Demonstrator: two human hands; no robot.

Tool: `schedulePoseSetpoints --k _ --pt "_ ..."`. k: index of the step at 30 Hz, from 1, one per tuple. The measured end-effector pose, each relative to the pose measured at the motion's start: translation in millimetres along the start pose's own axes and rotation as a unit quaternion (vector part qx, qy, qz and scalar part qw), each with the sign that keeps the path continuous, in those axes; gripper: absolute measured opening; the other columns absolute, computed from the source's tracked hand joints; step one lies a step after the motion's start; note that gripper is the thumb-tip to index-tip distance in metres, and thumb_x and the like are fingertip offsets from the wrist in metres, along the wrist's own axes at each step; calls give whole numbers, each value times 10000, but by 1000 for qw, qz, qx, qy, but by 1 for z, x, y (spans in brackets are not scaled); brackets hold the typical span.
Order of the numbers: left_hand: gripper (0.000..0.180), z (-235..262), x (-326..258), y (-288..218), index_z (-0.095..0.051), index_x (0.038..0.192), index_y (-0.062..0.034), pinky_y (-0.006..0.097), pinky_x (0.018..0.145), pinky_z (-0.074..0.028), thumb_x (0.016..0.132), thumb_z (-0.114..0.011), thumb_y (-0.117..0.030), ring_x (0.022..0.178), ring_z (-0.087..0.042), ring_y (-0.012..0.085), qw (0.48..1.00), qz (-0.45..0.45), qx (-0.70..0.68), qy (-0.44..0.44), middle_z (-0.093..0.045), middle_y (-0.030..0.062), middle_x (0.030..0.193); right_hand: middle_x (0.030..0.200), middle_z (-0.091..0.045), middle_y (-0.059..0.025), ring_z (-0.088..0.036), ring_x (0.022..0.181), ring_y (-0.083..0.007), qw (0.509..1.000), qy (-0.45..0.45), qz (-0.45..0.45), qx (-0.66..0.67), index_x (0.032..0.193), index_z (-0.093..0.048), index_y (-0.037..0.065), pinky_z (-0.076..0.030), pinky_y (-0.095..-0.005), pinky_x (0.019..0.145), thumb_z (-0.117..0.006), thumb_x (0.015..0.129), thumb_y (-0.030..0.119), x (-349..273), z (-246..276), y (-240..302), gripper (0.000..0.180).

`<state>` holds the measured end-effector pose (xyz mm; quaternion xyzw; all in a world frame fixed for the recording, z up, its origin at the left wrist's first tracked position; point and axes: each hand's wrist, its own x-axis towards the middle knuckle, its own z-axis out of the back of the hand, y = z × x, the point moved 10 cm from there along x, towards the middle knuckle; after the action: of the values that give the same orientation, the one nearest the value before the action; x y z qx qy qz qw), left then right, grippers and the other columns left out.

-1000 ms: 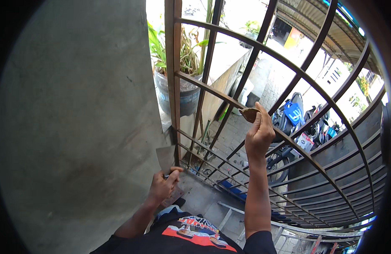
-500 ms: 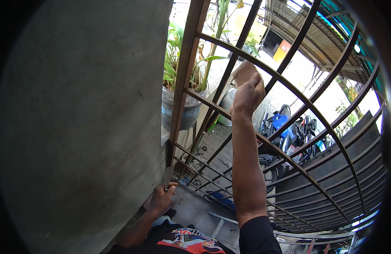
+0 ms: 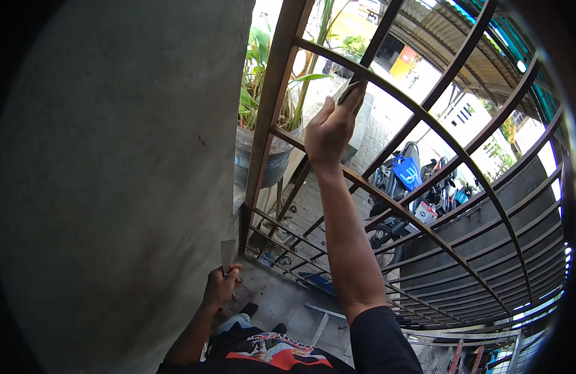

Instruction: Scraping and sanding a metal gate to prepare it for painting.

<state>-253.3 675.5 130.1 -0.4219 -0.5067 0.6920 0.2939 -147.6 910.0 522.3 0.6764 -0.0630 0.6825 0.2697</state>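
My right hand (image 3: 330, 132) is raised high and presses a small folded sheet, probably sandpaper (image 3: 349, 89), against a diagonal bar of the rusty brown metal gate (image 3: 281, 81). My left hand (image 3: 220, 288) hangs low by the grey concrete wall (image 3: 119, 174) and grips a flat-bladed scraper (image 3: 228, 254), blade pointing up. The two hands are far apart.
A potted plant (image 3: 263, 118) stands just behind the gate's upright post. Parked motorbikes (image 3: 412, 187) sit beyond the bars on a paved yard. Loose boards and bits lie on the floor (image 3: 288, 305) near my feet.
My right hand has climbed up the gate bar, from mid height to near the top. My left hand has dropped lower beside the wall, still holding the scraper.
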Motion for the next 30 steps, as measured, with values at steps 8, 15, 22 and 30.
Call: schedulePoseSetpoints --k 8,15,22,30 --pt "245 -30 12 -25 -684 1077 -55 261 639 -474 931 -546 -196 691 -593 107 999 -15 11 43 -621 34 717 1470 -171 -366 -218 1380 -467 995 72 -71 17 1431 -56 -149 -184 -428 1159 -478 863 -19 -1 -17 -5 719" --pt "252 -48 9 -24 -675 1114 -72 240 545 -436 943 -535 -192 584 -498 61 996 35 -47 64 -591 -1 734 1479 -180 -354 -210 1400 -433 972 151 -165 68 1433 -14 -144 -145 -385 1174 -574 817 28 -35 -24 -26 849" --pt "271 -38 -4 -25 -645 1144 -44 220 497 -401 952 -514 -182 552 -468 46 994 55 -83 49 -557 -8 724 1506 -97 -345 -106 1435 -397 969 167 -176 56 1430 -7 -152 -77 -384 1182 -626 793 50 -66 -22 -22 911" --pt "275 -40 -8 -42 -629 1162 -28 206 484 -383 957 -517 -173 551 -461 41 993 54 -89 45 -560 2 733 1476 -131 -371 -175 1401 -442 954 172 -226 91 1419 0 -168 -133 -423 1172 -578 766 -13 -78 -22 -30 886"
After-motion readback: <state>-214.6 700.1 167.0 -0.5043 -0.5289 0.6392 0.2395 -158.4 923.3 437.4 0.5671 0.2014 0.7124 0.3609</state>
